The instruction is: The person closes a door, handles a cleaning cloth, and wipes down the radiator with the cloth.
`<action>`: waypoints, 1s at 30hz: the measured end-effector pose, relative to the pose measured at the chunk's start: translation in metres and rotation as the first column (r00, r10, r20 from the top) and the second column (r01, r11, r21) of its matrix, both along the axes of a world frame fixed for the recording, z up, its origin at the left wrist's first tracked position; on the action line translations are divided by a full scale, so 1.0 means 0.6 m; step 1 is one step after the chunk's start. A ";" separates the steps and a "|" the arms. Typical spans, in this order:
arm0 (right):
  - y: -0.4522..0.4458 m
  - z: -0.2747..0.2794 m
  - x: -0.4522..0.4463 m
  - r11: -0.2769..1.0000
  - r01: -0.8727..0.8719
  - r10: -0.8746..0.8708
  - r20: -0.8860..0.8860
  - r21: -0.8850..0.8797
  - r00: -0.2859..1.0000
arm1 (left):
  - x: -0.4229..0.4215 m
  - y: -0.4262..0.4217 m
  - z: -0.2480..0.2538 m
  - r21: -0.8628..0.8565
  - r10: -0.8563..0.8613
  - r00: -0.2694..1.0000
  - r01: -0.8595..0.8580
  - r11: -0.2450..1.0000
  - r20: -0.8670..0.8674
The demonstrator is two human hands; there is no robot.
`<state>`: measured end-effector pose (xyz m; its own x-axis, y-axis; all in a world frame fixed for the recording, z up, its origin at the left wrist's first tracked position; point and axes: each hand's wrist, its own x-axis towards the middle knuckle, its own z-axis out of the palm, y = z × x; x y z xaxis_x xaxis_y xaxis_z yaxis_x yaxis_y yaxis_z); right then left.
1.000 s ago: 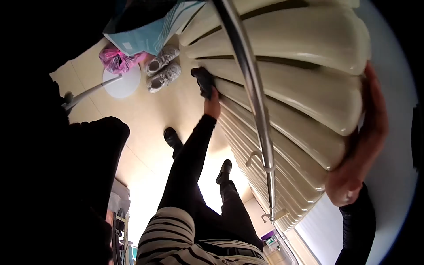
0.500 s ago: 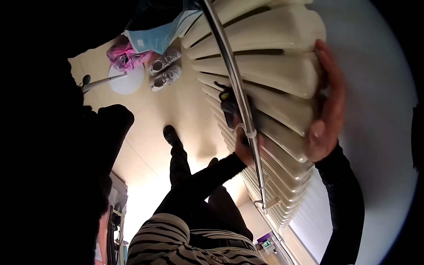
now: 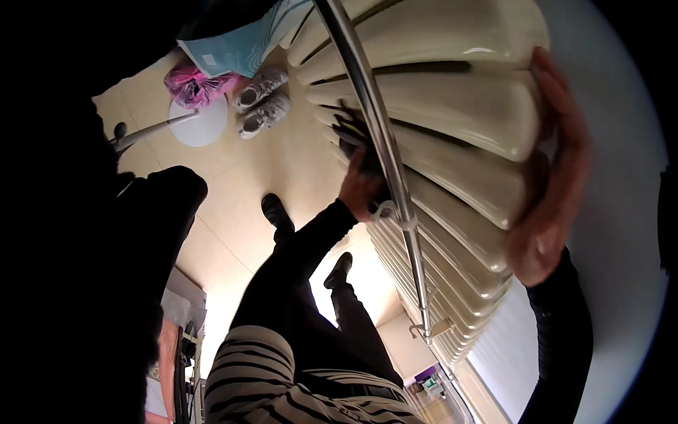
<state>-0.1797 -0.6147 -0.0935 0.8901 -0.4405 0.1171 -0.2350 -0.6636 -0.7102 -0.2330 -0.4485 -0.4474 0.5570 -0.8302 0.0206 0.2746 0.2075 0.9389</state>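
A cream ribbed radiator [image 3: 452, 106] fills the upper right, with dark gaps between its ribs. In front of it runs a chrome rail [image 3: 371, 106]. My left hand [image 3: 359, 187] is closed around a dark, soft-looking thing with a yellow-green mark [image 3: 351, 134], beside the rail. That thing is blurred and partly hidden by the rail and fingers, so its kind is unclear. Along the radiator's outer edge rests my right hand [image 3: 565, 162], fingers stretched out and thumb apart, with nothing visible in it.
A pale hook [image 3: 387, 210] hangs on the rail. On the floor are grey sneakers [image 3: 263, 102], a pink plastic bag [image 3: 194, 86], a round white base [image 3: 199, 124] with a pole, and a blue bag [image 3: 236, 56]. A grey-white wall [image 3: 614, 212] borders the radiator.
My left hand has moved up and left with the dark thing, from behind the rail to its left side. My right hand appears further right, and the radiator looks closer.
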 end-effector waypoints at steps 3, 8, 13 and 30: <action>-0.033 0.000 -0.029 0.997 -0.038 0.031 -0.105 -0.064 0.994 | -0.084 0.011 -0.217 0.420 0.018 0.870 0.219 0.880 -0.492; -0.025 0.019 -0.030 1.000 -0.006 0.005 -0.187 -0.005 0.982 | -0.021 -0.045 -0.375 0.551 0.370 0.519 0.252 0.796 -0.771; -0.026 0.019 -0.025 0.998 -0.046 0.037 -0.188 -0.044 0.981 | -0.020 -0.075 -0.382 0.501 0.426 0.400 0.100 0.860 -0.812; 0.044 0.023 -0.118 0.881 -0.106 0.014 -0.198 -0.461 0.980 | 0.010 -0.002 0.242 -0.419 0.332 0.468 0.093 0.903 0.819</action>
